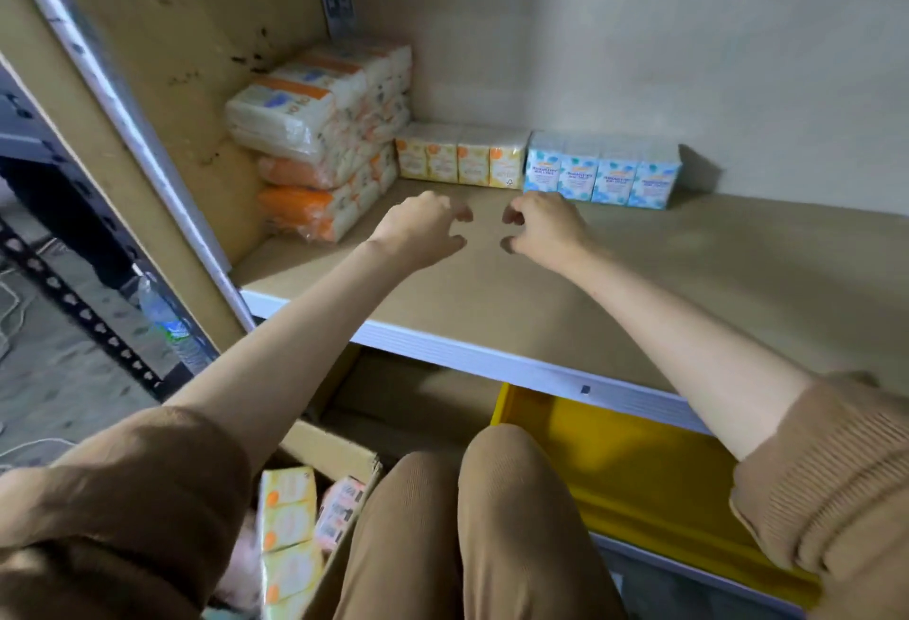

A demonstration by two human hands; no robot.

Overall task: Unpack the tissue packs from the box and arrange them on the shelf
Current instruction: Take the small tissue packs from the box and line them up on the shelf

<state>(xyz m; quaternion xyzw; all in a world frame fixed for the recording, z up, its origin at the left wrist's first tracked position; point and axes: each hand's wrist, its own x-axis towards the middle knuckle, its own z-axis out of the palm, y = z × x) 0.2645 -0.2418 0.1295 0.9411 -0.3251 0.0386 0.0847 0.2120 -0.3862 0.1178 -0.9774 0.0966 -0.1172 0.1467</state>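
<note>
A row of yellow tissue packs and a row of blue tissue packs stand side by side against the back wall of the wooden shelf. Larger orange-and-white tissue bundles are stacked in the shelf's back left corner. My left hand and my right hand hover over the shelf just in front of the two rows, fingers curled apart, holding nothing. At the bottom left, the cardboard box holds more yellow packs and a pink pack.
A yellow bin sits under the shelf on the right. The shelf's white front edge runs across the middle. A metal upright and a plastic bottle stand at the left. My knees are below.
</note>
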